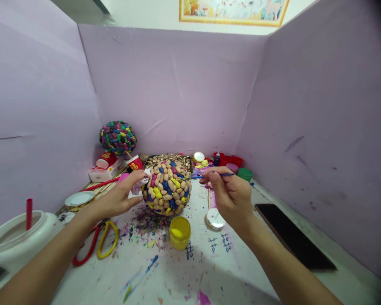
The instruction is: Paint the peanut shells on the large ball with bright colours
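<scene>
A ball covered in peanut shells [167,187], some painted blue, yellow and pink, rests on the paint-stained table [178,271]. My left hand [120,195] steadies the ball's left side, fingers closed on a crumpled white tissue [139,186]. My right hand [230,195] pinches a thin blue paintbrush [206,176] whose tip touches the ball's upper right. A small open jar of yellow paint [179,232] stands just in front of the ball.
A fully painted shell ball [117,137] sits at the back left. Behind are a tray of loose shells [169,159], paint pots [228,162] and a green lid [244,173]. Scissors [98,243], a white tub [15,239], a round lid [214,219] and a dark phone [292,235] lie around. Purple walls enclose three sides.
</scene>
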Action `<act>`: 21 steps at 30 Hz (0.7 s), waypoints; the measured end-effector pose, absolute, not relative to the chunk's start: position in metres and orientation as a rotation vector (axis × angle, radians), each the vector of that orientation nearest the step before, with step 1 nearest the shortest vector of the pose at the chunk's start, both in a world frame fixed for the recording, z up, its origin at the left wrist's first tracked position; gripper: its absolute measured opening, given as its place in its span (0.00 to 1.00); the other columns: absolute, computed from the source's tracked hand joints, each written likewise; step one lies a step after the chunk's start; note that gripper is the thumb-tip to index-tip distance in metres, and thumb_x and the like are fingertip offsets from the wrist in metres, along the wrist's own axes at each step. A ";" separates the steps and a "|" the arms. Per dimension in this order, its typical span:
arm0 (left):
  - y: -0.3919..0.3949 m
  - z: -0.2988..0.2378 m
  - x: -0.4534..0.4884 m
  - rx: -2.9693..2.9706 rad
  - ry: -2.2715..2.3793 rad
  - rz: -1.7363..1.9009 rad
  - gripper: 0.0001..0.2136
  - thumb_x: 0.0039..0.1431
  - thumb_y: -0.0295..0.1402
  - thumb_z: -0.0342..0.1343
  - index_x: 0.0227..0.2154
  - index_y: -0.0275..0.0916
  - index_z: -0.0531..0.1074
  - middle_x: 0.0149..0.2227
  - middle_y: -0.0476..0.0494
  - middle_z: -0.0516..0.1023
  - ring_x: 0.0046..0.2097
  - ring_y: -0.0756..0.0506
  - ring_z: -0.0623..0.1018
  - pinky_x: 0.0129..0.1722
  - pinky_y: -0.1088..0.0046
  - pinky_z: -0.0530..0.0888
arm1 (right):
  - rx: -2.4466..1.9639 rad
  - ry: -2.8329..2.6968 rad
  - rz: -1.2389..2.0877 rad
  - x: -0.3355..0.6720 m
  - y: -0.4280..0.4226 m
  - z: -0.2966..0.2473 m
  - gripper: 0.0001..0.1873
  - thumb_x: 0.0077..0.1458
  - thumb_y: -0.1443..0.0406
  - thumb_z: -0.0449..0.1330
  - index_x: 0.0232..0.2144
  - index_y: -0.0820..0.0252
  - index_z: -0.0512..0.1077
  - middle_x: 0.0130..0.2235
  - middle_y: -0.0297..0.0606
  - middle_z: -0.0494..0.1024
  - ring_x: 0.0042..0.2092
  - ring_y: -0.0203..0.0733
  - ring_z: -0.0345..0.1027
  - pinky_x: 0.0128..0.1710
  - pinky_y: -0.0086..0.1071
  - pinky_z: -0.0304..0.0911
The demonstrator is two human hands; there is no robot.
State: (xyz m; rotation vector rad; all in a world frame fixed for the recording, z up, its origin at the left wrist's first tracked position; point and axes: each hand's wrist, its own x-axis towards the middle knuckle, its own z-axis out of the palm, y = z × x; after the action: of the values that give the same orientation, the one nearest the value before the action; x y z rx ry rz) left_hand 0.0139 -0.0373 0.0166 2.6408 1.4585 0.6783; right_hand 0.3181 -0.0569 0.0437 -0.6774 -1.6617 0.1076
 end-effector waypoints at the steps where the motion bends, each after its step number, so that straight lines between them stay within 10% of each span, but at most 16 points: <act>1: -0.037 0.017 0.014 2.641 1.461 0.677 0.27 0.60 0.41 0.50 0.59 0.40 0.52 0.63 0.34 0.57 0.63 0.35 0.60 0.60 0.55 0.62 | -0.680 -1.659 0.103 0.318 -0.057 0.044 0.10 0.61 0.66 0.52 0.31 0.61 0.71 0.29 0.38 0.77 0.30 0.37 0.73 0.29 0.31 0.67; 21: -0.038 0.016 0.015 2.636 1.474 0.706 0.27 0.59 0.41 0.50 0.59 0.39 0.54 0.63 0.35 0.59 0.62 0.36 0.61 0.60 0.57 0.62 | -0.647 -1.723 0.142 0.313 -0.057 0.039 0.08 0.60 0.67 0.53 0.33 0.59 0.72 0.30 0.37 0.79 0.32 0.36 0.74 0.31 0.31 0.69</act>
State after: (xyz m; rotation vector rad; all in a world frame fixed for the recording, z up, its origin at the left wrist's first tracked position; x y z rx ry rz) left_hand 0.0146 -0.0381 0.0161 2.6357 1.4739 0.7060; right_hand 0.3126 -0.0567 0.0391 -0.6466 -1.7233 0.1424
